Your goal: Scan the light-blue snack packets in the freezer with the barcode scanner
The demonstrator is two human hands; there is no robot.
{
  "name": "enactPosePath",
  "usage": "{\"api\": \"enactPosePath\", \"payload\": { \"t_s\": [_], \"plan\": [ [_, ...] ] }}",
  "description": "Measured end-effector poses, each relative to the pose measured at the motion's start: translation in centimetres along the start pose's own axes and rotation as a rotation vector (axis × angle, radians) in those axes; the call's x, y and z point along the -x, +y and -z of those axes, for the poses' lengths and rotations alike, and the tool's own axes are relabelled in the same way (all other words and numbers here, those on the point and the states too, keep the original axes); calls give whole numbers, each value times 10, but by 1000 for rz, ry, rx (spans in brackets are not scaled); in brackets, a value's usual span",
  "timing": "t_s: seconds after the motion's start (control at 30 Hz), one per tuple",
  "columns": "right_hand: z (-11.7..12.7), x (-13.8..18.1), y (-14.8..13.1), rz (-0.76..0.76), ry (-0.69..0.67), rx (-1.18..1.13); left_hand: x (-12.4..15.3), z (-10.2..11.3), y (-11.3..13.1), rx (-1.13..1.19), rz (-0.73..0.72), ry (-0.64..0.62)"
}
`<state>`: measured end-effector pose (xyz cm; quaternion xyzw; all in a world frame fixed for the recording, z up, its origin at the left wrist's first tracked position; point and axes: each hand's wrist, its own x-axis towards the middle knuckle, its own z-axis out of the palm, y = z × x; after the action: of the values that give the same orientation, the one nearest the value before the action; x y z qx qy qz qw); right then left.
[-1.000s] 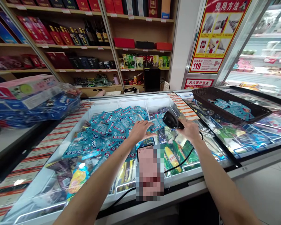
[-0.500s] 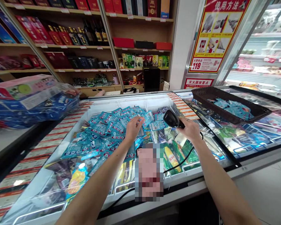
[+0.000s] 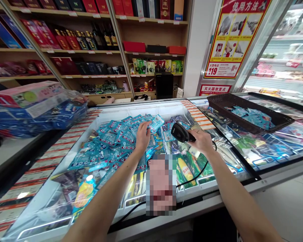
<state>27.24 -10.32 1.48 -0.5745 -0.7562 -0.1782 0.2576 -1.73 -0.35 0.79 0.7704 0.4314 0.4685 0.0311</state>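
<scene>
My left hand (image 3: 142,137) is closed at the left edge of a small light-blue packet (image 3: 157,123), gripping it above a heap of similar blue packets (image 3: 116,137). These lie on the glass top of a chest freezer (image 3: 138,107). My right hand (image 3: 203,142) is wrapped round the handle of a black barcode scanner (image 3: 179,133), whose head points left towards the packets. Another blue packet (image 3: 167,135) lies just left of the scanner. A black cable (image 3: 199,174) hangs from the scanner and runs along the freezer's front.
A dark plastic basket (image 3: 275,125) with some blue packets stands at the right. Plastic-wrapped boxes (image 3: 37,104) are stacked at the left. A phone-shaped, pixelated thing (image 3: 161,185) is at the front edge. Shelves with bottles and boxes (image 3: 151,50) line the back.
My right hand has brought the scanner a little left and down. The packet at my left fingertips has shifted slightly left and up, turning flatter towards me.
</scene>
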Motion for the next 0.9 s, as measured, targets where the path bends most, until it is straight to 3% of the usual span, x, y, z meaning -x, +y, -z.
{"api": "enactPosePath", "payload": {
  "t_s": [0.9],
  "plan": [
    [0, -3, -20, 127, -28, 56, 0, -1, 2, 7, -37, -67]
  ]
}}
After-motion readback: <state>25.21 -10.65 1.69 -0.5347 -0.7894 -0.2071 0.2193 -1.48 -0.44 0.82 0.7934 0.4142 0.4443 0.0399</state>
